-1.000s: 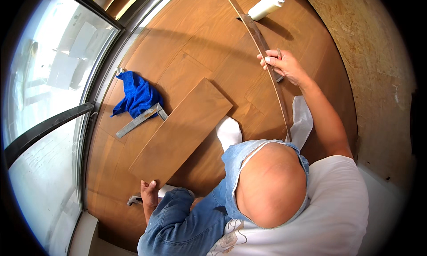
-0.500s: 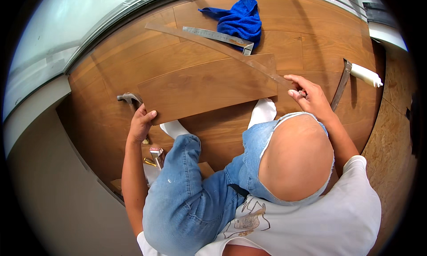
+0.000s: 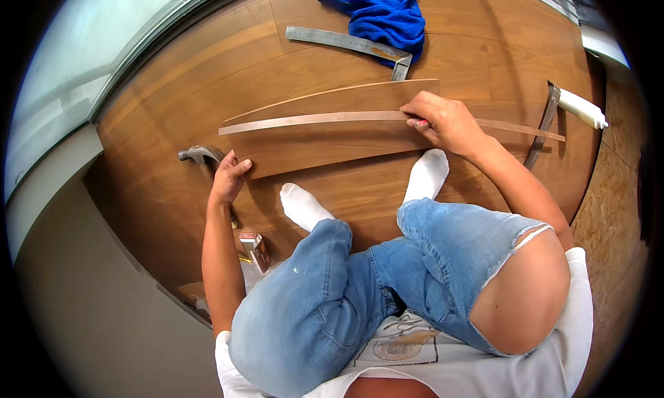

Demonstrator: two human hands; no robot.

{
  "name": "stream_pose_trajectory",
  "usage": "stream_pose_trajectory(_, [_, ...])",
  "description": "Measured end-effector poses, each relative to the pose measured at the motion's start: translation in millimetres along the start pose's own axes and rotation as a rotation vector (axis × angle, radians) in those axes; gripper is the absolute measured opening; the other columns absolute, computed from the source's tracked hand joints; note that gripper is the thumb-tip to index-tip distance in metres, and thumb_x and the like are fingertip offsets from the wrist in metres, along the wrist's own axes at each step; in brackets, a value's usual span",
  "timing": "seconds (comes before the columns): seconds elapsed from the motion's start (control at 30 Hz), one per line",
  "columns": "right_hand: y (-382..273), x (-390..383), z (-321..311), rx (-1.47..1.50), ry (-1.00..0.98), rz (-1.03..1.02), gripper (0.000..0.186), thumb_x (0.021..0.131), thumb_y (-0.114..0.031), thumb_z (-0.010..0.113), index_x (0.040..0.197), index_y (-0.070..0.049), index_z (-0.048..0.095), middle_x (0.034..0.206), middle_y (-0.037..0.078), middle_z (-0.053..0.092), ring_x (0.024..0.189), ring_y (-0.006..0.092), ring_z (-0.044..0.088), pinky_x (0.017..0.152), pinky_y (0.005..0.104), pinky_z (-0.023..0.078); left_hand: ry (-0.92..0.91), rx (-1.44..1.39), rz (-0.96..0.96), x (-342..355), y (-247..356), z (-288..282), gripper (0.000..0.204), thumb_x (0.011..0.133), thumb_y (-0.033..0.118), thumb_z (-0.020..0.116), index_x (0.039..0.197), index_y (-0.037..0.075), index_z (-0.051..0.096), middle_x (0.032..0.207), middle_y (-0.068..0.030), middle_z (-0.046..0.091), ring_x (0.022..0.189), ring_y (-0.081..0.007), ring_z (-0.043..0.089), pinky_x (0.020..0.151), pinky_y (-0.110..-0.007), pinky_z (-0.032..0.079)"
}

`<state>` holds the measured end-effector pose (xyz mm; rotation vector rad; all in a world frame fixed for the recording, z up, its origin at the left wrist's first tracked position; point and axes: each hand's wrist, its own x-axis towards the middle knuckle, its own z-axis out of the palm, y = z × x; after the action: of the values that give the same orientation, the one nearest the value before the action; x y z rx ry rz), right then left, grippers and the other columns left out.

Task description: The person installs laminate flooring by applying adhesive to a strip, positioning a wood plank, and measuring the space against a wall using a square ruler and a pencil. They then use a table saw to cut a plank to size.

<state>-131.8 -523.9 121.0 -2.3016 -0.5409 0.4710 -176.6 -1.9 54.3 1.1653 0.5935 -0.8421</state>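
My left hand (image 3: 231,179) grips the left end of a brown wooden plank (image 3: 325,147), thumb on top. The plank is held in front of my feet, over the floor. My right hand (image 3: 444,124) is closed on a long, thin strip (image 3: 311,121) that looks like a steel ruler, its shiny face mirroring brown. It lies lengthwise across the plank and sticks out well past the plank's right end. A small red-tipped thing (image 3: 419,123) shows between the right fingers; its kind is unclear. A hammer (image 3: 200,154) lies just beyond my left hand.
Beyond the plank, a metal try square (image 3: 346,39) lies against a blue cloth (image 3: 387,21). At the right are a white bottle (image 3: 582,109) and a dark metal bar (image 3: 544,124). A small box (image 3: 254,251) stands by my left knee. A wall (image 3: 138,259) bounds the left.
My right hand has moved left and swung the strip from a slant beyond the plank to lengthwise across it. My left hand keeps its hold. My knees have spread apart.
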Motion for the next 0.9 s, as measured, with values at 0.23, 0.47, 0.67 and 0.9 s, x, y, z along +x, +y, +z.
stream_pose_trajectory(0.23, [5.2,-11.4,28.5,-0.073,-0.025,0.017,0.027,0.087,-0.007,0.073,0.114,-0.009,0.073,0.099,0.006,0.07,0.088,0.0287,0.071,0.071,0.0415,0.059,-0.036,0.036,-0.035,2.2,-6.8,-4.5,0.052,0.091,0.013,0.077,0.137,0.001,0.057,0.132,-0.0113,0.069,0.123,-0.0227,0.064,0.109,-0.038,0.049])
stream_pose_trajectory(0.47, [-7.6,-16.3,58.9,-0.263,0.011,-0.17,0.038,0.082,-0.015,0.078,0.116,-0.003,0.067,0.093,0.007,0.066,0.086,0.0246,0.068,0.067,0.0374,0.058,0.091,0.465,0.018,-7.2,-8.0,-1.2,0.04,0.095,0.024,0.076,0.126,0.002,0.064,0.11,-0.0072,0.075,0.099,-0.0197,0.07,0.085,-0.037,0.053])
stream_pose_trajectory(0.67, [-20.6,-13.2,69.7,-0.349,0.044,-0.184,0.039,0.08,-0.021,0.078,0.112,-0.002,0.065,0.093,0.006,0.063,0.085,0.0233,0.063,0.067,0.0349,0.055,0.63,1.41,0.239,-21.8,1.1,23.4,0.025,0.097,0.029,0.074,0.091,0.005,0.072,0.072,-0.0138,0.068,0.069,-0.0244,0.066,0.065,-0.036,0.053])
stream_pose_trajectory(0.9, [-23.8,-10.4,80.2,-0.382,0.104,-0.204,0.04,0.079,-0.022,0.078,0.112,-0.002,0.066,0.097,0.006,0.063,0.091,0.022,0.062,0.069,0.0328,0.055,0.8,1.524,0.984,-19.1,-5.3,67.1,0.046,0.084,0.011,0.084,0.127,0.013,0.068,0.122,-0.007,0.067,0.103,-0.0232,0.065,0.089,-0.039,0.053])
